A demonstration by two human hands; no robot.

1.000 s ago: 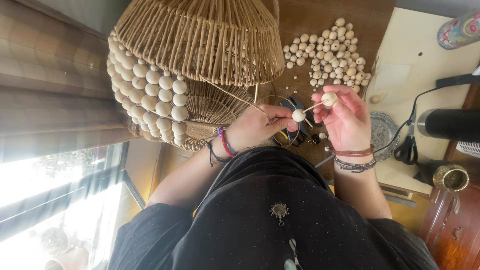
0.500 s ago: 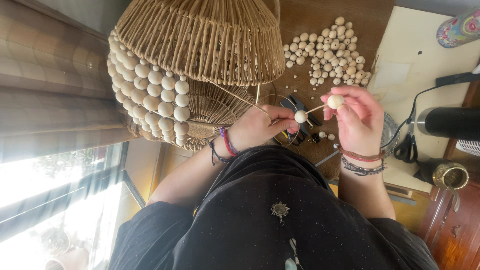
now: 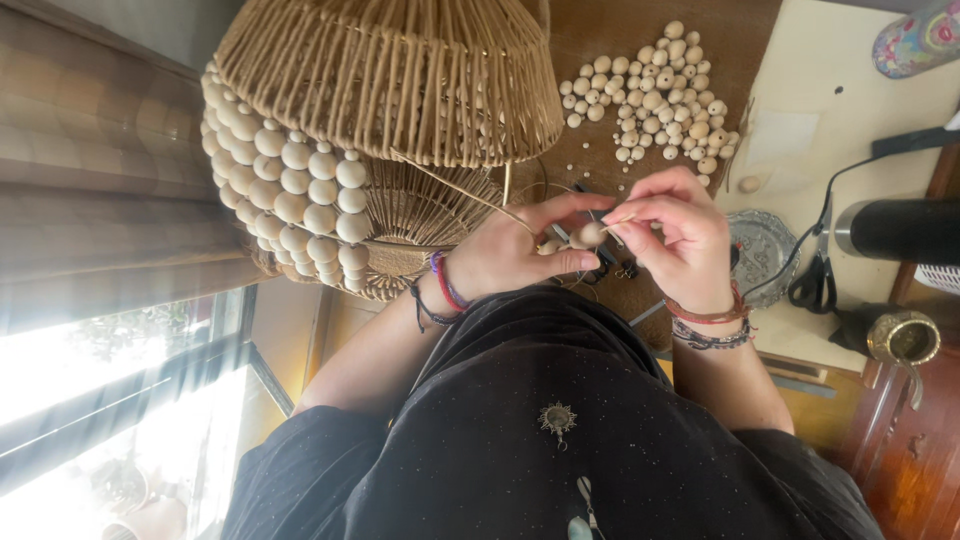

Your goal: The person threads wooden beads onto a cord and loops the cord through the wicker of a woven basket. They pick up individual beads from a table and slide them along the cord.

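1. Left hand [image 3: 520, 255] pinches a small pale round wooden bead [image 3: 590, 233] between thumb and fingers, just above the person's lap at the near edge of the brown wooden table [image 3: 600, 40].
2. Right hand [image 3: 680, 235] is closed in a fingertip pinch on a thin tan strand [image 3: 470, 195], its tips touching the bead from the right; both hands meet at the bead, neither clearly nearer.
3. That strand runs up and left from the bead to the woven wicker lampshade [image 3: 400, 80], so its long axis slants toward the shade.
4. Rows of larger pale beads [image 3: 300, 190] cover the shade's lower left side.
5. Loose pale beads lie in a heap [image 3: 650, 100] toward the table's far edge, well apart from the hands.
6. Black-handled scissors [image 3: 815, 285] and a silvery patterned dish [image 3: 760, 250] sit at the right; a multicoloured patterned cylinder [image 3: 920, 35] stands in the far right corner.
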